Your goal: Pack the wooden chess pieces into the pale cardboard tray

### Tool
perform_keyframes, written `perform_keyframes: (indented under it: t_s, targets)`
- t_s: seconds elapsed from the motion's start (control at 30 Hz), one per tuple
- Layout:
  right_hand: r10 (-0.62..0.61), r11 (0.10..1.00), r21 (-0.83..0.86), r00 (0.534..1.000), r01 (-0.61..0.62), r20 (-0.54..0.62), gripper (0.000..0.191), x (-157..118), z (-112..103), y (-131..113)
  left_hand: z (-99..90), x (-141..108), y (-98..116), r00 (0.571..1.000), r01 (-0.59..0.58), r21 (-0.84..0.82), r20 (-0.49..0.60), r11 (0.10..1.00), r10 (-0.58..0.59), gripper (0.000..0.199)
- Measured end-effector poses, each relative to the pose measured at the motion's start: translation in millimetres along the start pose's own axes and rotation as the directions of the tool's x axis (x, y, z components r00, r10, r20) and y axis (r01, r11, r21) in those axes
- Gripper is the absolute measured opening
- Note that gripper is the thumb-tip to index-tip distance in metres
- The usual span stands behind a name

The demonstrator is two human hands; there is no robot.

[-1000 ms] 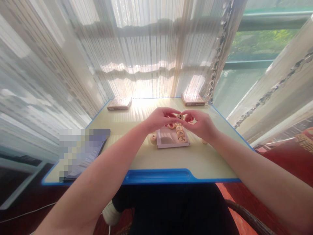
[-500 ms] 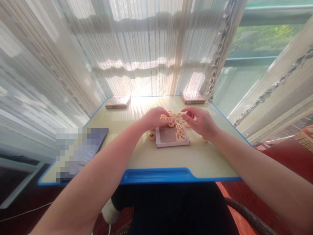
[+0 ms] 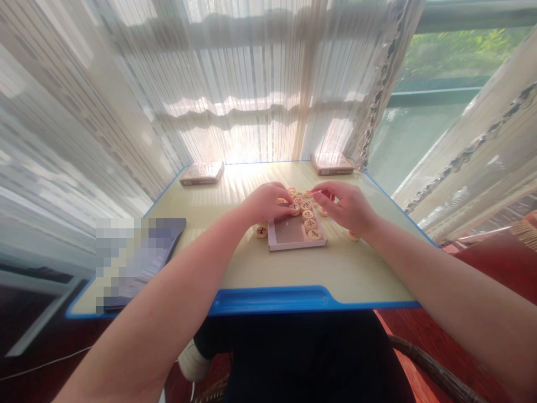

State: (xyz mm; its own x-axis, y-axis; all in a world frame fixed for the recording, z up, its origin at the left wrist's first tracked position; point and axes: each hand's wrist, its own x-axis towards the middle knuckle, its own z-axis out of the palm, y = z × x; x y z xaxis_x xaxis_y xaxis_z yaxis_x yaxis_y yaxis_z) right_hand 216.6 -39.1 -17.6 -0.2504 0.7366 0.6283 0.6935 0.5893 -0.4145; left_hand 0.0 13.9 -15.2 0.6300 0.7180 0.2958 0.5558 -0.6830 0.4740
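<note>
A shallow white box (image 3: 289,230) lies on the table, with several round wooden Chinese chess pieces (image 3: 311,225) lined up along its right side. At its far left part, my left hand (image 3: 268,202) pinches a Chinese chess piece (image 3: 295,208) with a black character between thumb and fingertips. My right hand (image 3: 344,207) hovers beyond the box's right side, thumb and index finger slightly apart near loose pieces (image 3: 309,194); nothing shows clearly between them. More pieces lie behind the box, partly hidden by both hands. One black-marked piece (image 3: 261,231) sits left of the box.
Two flat boxes (image 3: 202,173) (image 3: 332,163) lie at the table's far corners. A dark folder-like item (image 3: 168,240), partly blurred out, lies at the left. The table (image 3: 243,268) has a blue edge with a pen groove in front. Sheer curtains hang behind.
My left hand's fingers have shifted slightly, and a black-marked piece now sits at its fingertips near the row. My right fingertips are a little closer to the loose pieces. The view tilted slightly.
</note>
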Motion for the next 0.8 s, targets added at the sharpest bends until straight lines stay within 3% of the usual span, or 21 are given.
perform_keyframes:
  t_s: [0.8]
  targets:
    - [-0.013, 0.998, -0.061, 0.998, 0.016, 0.057, 0.029, 1.2, -0.8, -0.5, 3.1, -1.3, 4.1, 0.999, -0.037, 0.088, 0.033, 0.995, 0.034, 0.025]
